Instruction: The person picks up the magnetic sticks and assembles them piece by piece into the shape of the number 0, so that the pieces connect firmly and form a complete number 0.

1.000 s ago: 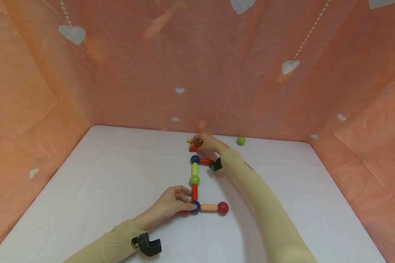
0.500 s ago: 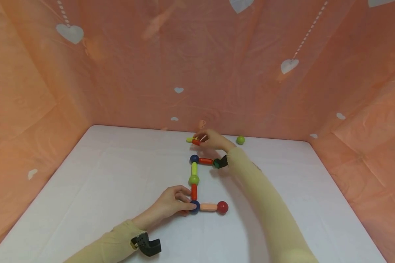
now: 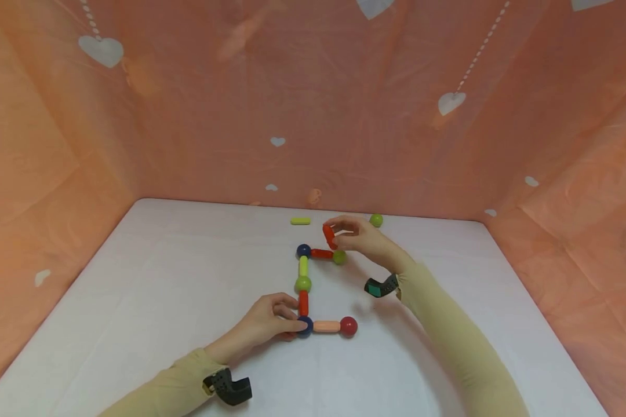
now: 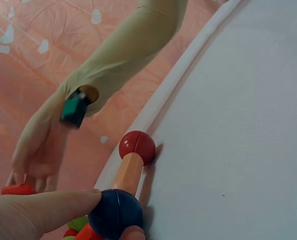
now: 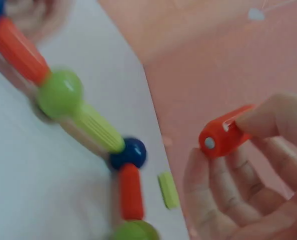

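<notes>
My left hand (image 3: pixel 266 317) pinches the near blue ball (image 4: pixel 114 214) of a jointed figure of magnetic sticks and balls lying on the white table. From that ball a peach stick (image 3: pixel 326 326) leads right to a red ball (image 3: pixel 348 326). Away from me run a red stick (image 3: pixel 304 303), a green ball (image 3: pixel 303 284), a yellow-green stick (image 3: pixel 304 266) and the far blue ball (image 3: pixel 304 251). Another red stick (image 3: pixel 321 253) ends at a second green ball (image 3: pixel 339 257). Raised over that end, my right hand (image 3: pixel 364 237) pinches a loose red magnetic stick (image 5: pixel 223 132) with a silvery end.
A loose yellow-green stick (image 3: pixel 300 221) lies near the table's back edge, with a loose green ball (image 3: pixel 376 220) farther right behind my right hand. Orange cloth (image 3: pixel 214 116) with white hearts rises behind and beside the white table (image 3: pixel 198 260).
My right hand has lifted the red stick from beside the yellow-green stick and brought it right and nearer, uncovering the figure's far green ball. My left hand keeps its hold on the blue ball.
</notes>
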Tool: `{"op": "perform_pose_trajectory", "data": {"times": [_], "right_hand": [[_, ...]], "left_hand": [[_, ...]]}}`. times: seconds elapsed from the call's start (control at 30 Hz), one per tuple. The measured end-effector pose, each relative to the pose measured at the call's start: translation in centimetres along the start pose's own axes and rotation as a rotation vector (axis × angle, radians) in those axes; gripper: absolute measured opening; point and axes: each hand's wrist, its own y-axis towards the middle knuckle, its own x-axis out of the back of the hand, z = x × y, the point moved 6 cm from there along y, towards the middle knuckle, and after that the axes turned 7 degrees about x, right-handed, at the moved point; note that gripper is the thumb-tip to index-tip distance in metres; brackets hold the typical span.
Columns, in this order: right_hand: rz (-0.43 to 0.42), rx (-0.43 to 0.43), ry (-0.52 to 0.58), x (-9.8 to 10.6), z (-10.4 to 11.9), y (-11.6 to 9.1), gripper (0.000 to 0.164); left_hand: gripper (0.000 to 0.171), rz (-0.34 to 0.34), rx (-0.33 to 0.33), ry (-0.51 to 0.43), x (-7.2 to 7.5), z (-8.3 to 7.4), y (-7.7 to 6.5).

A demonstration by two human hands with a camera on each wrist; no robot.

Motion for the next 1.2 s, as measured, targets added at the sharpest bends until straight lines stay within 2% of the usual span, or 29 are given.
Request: {"op": "perform_pose_trajectory", "data": {"times": [0.23,0.5,0.8,1.2], "right_hand": [[0.028,-0.123,0.152,-1.6,-1.0,-4.4,0.046],[-0.012,-0.228,0.213,-2.2,-3.1,-7.4,0.047],[-0.023,-0.269,0.230,-3.6,-5.2,-9.0,0.045],[0.008,-0.265,0.262,-4.6,-5.7,-9.6,0.041]], "left_hand": [[0.044,-0.013,0.009,0.012,0.0,0.0,0.1],[0.044,-0.021,0.020,0.013,0.0,0.1,0.2],[0.045,-0.023,0.015,0.042,0.0,-0.3,0.0],[0.045,-0.020,0.024,0.019,-0.1,-0.1,0.0]]}}
